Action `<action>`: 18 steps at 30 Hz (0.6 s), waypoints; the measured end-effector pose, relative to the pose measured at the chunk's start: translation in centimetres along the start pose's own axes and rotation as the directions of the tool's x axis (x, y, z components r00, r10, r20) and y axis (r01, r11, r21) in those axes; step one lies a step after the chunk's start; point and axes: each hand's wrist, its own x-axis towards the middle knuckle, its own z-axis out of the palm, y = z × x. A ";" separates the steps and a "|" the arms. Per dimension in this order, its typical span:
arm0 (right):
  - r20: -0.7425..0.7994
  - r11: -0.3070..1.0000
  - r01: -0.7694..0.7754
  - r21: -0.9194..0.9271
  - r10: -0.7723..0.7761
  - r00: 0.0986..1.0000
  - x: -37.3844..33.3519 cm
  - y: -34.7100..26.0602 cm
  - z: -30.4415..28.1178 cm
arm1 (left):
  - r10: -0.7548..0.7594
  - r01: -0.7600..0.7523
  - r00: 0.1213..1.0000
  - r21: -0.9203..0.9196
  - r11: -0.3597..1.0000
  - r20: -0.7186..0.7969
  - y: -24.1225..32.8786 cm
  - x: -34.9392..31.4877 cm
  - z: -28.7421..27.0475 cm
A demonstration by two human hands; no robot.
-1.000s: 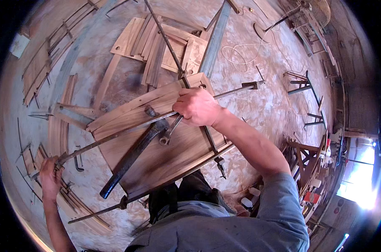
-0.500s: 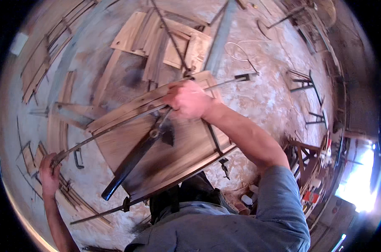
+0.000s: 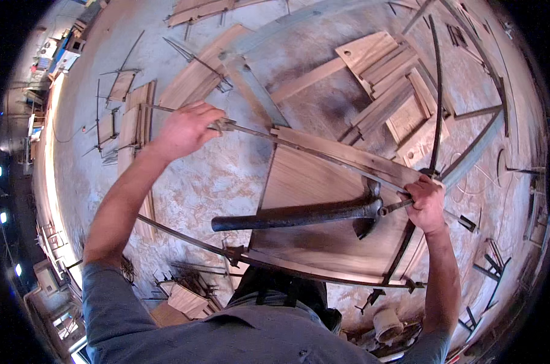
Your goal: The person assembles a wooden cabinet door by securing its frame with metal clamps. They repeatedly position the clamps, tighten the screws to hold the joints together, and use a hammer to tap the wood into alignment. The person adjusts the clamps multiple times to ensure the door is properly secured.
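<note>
A wooden panel [image 3: 311, 182] lies in front of me, with a narrow wooden strip [image 3: 354, 153] along its far edge. A long bar clamp [image 3: 299, 146] runs beside that strip. My left hand [image 3: 187, 130] is closed around the clamp's metal jaw [image 3: 224, 124], out past the panel's left end. At the right end, my right hand [image 3: 426, 203] grips the clamp's screw end, its fingers partly hiding it. A hammer [image 3: 293, 214] with a thick dark handle rests across the panel, its head close to my right hand.
Another bar clamp [image 3: 287, 269] spans the panel's near edge. Farther off are stacked boards [image 3: 390, 85] on a metal frame [image 3: 437, 91]. More boards and clamps [image 3: 138, 115] lie on the left. A bucket [image 3: 388, 324] stands near my lower right.
The whole view has swung, shifting the panel to the right. My left hand now shows nearer the panel, with the forearm more in view. My right hand stays at the clamp's screw end.
</note>
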 end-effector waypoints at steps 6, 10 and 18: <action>0.059 0.997 -0.072 -0.009 0.072 0.996 0.2 -0.1 0.2 | -0.242 0.243 0.969 -0.023 0.970 0.041 0.5 -0.1 1.5; 0.032 0.999 -0.036 0.014 0.036 0.999 0.7 -0.4 0.2 | -0.740 0.845 0.447 -0.509 0.165 0.502 2.7 2.8 0.3; 0.074 0.998 -0.049 0.050 0.045 0.996 -0.1 0.6 0.8 | -0.076 0.088 0.995 0.204 0.975 -0.064 -0.1 0.9 0.5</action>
